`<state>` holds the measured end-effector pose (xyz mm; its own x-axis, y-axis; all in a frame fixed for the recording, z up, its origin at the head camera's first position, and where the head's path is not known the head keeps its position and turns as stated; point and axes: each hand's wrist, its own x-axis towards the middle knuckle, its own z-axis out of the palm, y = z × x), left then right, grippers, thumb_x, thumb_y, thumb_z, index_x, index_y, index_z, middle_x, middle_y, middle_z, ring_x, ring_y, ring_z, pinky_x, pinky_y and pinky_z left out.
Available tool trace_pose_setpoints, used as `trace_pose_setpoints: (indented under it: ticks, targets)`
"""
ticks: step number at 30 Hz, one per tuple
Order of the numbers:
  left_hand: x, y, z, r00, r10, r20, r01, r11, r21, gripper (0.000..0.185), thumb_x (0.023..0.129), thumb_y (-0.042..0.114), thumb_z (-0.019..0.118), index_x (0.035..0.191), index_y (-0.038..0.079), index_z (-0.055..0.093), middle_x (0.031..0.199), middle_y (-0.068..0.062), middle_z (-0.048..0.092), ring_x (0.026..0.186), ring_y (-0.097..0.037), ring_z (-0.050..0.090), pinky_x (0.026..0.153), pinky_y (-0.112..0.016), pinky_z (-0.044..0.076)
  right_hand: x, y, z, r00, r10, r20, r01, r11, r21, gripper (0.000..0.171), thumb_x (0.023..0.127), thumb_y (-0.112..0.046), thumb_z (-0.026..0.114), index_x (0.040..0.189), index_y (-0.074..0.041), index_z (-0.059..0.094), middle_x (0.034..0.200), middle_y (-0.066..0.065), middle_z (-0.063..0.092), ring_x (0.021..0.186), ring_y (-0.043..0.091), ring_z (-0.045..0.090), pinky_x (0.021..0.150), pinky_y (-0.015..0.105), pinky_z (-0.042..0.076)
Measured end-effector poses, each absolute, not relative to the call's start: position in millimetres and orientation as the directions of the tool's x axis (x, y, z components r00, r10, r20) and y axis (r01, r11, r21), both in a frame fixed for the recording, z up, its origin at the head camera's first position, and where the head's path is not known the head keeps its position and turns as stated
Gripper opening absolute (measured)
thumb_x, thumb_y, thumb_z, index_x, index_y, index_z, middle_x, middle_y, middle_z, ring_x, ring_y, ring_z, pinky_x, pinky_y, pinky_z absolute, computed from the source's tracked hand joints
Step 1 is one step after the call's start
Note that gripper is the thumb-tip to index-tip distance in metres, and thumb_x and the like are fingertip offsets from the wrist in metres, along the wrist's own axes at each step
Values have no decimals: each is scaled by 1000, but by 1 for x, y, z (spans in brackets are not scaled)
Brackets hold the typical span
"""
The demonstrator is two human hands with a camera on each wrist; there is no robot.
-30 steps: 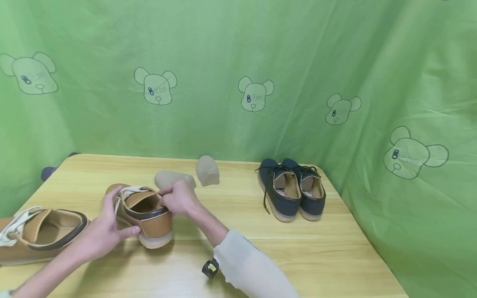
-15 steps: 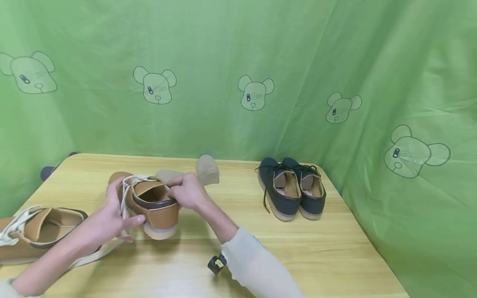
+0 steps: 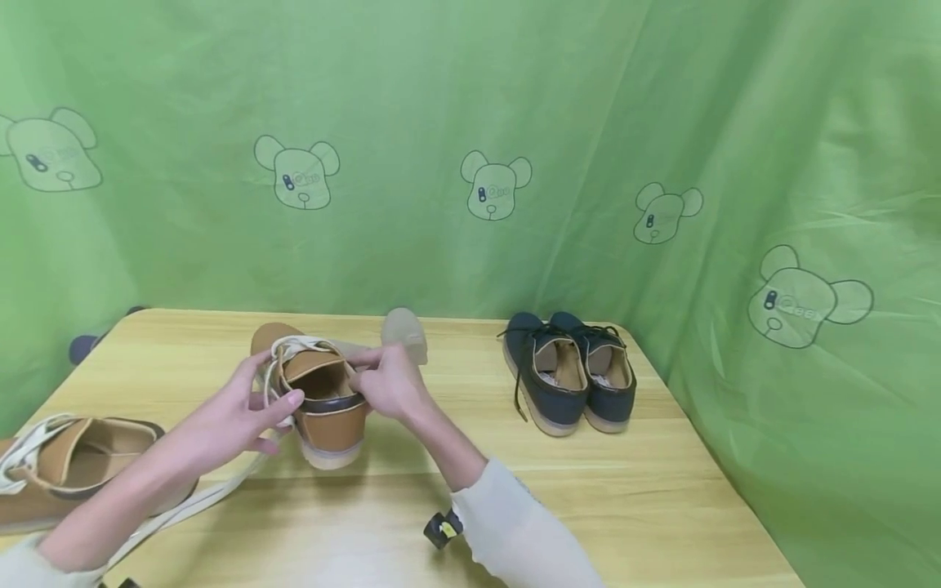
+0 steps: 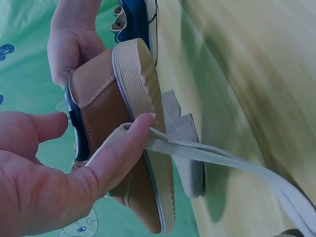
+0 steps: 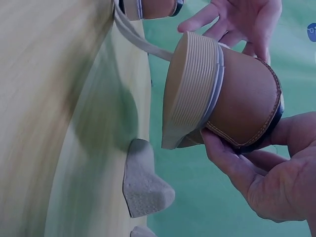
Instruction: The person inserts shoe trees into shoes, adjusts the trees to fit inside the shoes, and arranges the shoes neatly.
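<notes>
Now lifted off the wooden worktop point(image 3: 588, 506), the tan leather lace-up shoe point(image 3: 323, 392) sits pinched in the right hand point(image 3: 390, 384); the left hand point(image 3: 243, 408) hooks its cream lace point(image 4: 207, 153).

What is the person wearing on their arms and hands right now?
Both hands are bare, no gloves or rings visible. The right hand comes out of a pale cream long sleeve with faint small lettering near the cuff. The left hand has a bare forearm, with a light cuff at the frame edge.

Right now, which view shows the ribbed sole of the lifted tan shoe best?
The right wrist view: the tan leather shoe's ribbed beige sole faces the camera, heel held by the right hand. The left wrist view shows the sole edge-on beside the left hand. The head view shows only its heel edge.
</notes>
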<state>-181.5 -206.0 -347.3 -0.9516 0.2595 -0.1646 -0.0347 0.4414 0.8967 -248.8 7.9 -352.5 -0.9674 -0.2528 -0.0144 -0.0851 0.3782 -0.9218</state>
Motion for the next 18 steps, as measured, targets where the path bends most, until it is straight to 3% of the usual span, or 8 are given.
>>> trace_pose_setpoints:
  ticks: [2, 6, 9, 13, 18]
  targets:
    - [-183, -203, -346, -955, 257, -147, -25, 425, 905, 99, 102, 42, 58, 161, 9, -14, 134, -38, 52, 95, -29, 70, 84, -45, 60, -248, 11, -351, -968, -249, -3, -88, 353, -931, 42, 83, 10, 61, 123, 3, 71, 128, 19, 69, 65, 19, 73, 53, 30, 60]
    - [-184, -197, -343, -956, 261, -131, -21, 386, 922, 97, 102, 38, 59, 161, 11, -13, 137, -41, 44, 95, -29, 70, 82, -43, 61, -245, 15, -347, -968, -249, 21, -105, 330, -938, 43, 82, 11, 61, 124, 2, 70, 113, 22, 74, 63, 19, 72, 53, 32, 61]
    - [-186, -193, -340, -955, 267, -130, -18, 385, 923, 99, 103, 42, 57, 160, 11, -17, 139, -43, 44, 92, -30, 72, 91, -51, 58, -243, 19, -343, -974, -225, 34, -109, 331, -937, 42, 82, 11, 62, 122, 1, 72, 100, 23, 76, 58, 18, 71, 52, 32, 60]
    - [-190, -186, -337, -958, 253, -135, -29, 382, 924, 99, 104, 45, 54, 160, 9, -20, 146, -45, 38, 89, -34, 74, 103, -60, 48, -242, 24, -340, -980, -193, 41, -107, 345, -932, 41, 81, 9, 62, 120, 0, 73, 96, 21, 77, 56, 19, 71, 51, 33, 60]
    - [-198, -176, -336, -961, 252, -117, -38, 299, 954, 92, 105, 33, 54, 160, 2, -13, 151, -45, 30, 101, -40, 72, 92, -48, 58, -240, 32, -338, -983, -174, 66, -125, 356, -926, 42, 81, 7, 63, 122, 2, 72, 100, 21, 76, 59, 20, 72, 52, 32, 60]
